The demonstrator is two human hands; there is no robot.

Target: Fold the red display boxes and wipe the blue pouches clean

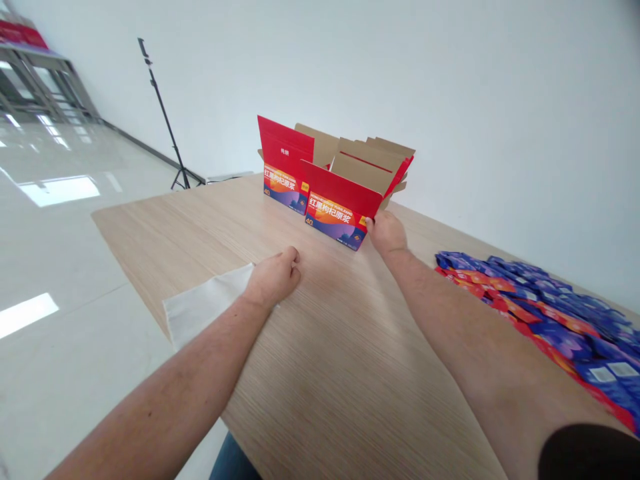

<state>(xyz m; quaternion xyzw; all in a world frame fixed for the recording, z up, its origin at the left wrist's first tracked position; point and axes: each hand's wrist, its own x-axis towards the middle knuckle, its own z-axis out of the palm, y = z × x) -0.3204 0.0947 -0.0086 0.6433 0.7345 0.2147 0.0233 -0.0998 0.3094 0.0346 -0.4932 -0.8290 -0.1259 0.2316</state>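
My right hand (389, 232) grips the near right corner of an open red and purple carton (336, 217), its thumb on the printed front and its other fingers hidden along the side. The carton stands upright with its flaps raised. Touching its left side is a second open carton (285, 183) of the same print. My left hand (274, 277) rests on the table in a loose fist, with nothing visible in it. Beneath that hand and wrist lies a flat white sheet (203, 303), whether cloth or paper I cannot tell.
Blue and red printed packets (555, 320) lie spread along the right of the wooden table (310, 373). A white wall rises behind the table. On the floor at the back left stands a black tripod (167, 117). The table's left edge borders a glossy tiled floor.
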